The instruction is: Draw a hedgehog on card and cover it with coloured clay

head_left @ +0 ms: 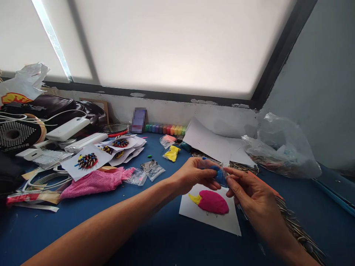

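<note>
A small clear plastic packet of blue modelling clay (221,177) is held up between my two hands, above a white paper (199,222). My left hand (195,173) grips it with thumb and fingers from the left. On its right side, my right hand (248,190) pinches the plastic between thumb and index finger. Flattened magenta clay (214,202) forms an oval body on the paper, joined at the left to a pointed yellow clay piece (195,199). Small drawn legs show beneath the oval. My fingers partly cover the packet.
Behind my hands lie a yellow clay packet (172,153), opened wrappers (152,170) and a row of coloured clay (166,129). A pink towel (97,183) and finished hedgehog pictures (87,161) are left. Sunflower seeds (298,225) and a plastic bag (288,151) lie right.
</note>
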The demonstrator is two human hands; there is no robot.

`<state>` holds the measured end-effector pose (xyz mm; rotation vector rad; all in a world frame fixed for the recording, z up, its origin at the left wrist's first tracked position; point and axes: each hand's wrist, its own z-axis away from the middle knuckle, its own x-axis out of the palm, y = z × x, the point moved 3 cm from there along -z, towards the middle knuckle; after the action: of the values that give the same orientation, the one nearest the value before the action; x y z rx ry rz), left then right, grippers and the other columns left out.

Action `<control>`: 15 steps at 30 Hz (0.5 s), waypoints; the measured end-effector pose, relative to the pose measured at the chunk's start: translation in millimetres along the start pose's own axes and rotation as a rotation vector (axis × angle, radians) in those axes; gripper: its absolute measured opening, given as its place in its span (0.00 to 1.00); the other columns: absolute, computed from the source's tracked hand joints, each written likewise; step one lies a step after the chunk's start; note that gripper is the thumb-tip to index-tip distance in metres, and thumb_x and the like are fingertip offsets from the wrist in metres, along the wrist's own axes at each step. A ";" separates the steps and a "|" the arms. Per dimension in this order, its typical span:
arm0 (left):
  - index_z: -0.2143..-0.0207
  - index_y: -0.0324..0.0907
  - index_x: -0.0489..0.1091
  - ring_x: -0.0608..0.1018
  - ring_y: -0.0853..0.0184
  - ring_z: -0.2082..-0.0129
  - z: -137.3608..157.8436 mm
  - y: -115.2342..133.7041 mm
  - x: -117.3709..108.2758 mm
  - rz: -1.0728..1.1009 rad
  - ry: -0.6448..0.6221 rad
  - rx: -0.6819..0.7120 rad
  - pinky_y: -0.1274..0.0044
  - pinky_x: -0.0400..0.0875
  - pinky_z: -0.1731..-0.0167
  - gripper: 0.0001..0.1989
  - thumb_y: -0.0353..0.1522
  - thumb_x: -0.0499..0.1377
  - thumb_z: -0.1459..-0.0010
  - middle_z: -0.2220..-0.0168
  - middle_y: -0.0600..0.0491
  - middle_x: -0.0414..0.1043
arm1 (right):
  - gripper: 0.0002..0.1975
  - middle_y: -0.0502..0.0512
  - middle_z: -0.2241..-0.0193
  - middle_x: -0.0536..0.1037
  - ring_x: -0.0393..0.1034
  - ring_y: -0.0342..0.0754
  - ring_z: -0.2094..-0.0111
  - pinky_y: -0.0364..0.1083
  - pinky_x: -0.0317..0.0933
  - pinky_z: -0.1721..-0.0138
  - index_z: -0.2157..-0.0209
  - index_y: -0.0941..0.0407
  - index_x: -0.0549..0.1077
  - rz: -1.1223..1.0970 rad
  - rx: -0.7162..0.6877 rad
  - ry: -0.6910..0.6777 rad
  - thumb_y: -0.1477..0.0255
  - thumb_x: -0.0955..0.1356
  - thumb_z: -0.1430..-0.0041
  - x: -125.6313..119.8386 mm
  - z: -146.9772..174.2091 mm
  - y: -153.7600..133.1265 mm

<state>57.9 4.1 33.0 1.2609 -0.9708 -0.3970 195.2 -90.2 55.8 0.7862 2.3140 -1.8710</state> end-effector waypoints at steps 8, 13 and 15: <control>0.64 0.35 0.73 0.82 0.66 0.72 -0.5 -2.1 0.0 0.043 0.031 0.011 0.75 0.77 0.65 0.22 0.39 0.73 0.56 0.71 0.47 0.79 | 0.17 0.51 0.78 0.76 0.67 0.44 0.77 0.42 0.61 0.79 0.65 0.54 0.81 0.011 0.014 -0.008 0.56 0.72 0.50 -0.3 0.5 0.3; 0.67 0.34 0.71 0.81 0.66 0.75 -0.3 -2.0 1.5 0.056 0.089 -0.001 0.75 0.77 0.66 0.23 0.39 0.74 0.60 0.75 0.47 0.77 | 0.17 0.50 0.81 0.74 0.65 0.44 0.79 0.42 0.59 0.80 0.68 0.54 0.81 0.017 0.026 -0.007 0.55 0.72 0.52 -1.5 0.0 -1.8; 0.67 0.34 0.71 0.81 0.66 0.75 0.2 -2.1 2.0 0.053 0.081 -0.002 0.74 0.77 0.66 0.23 0.38 0.74 0.60 0.74 0.47 0.77 | 0.19 0.50 0.82 0.73 0.65 0.44 0.79 0.42 0.59 0.79 0.68 0.55 0.81 0.021 0.056 -0.027 0.54 0.72 0.52 -2.0 -1.0 -2.4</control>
<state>59.5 1.9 31.9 1.2376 -0.9327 -0.3030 196.1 -90.3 58.9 0.7832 2.2376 -1.9329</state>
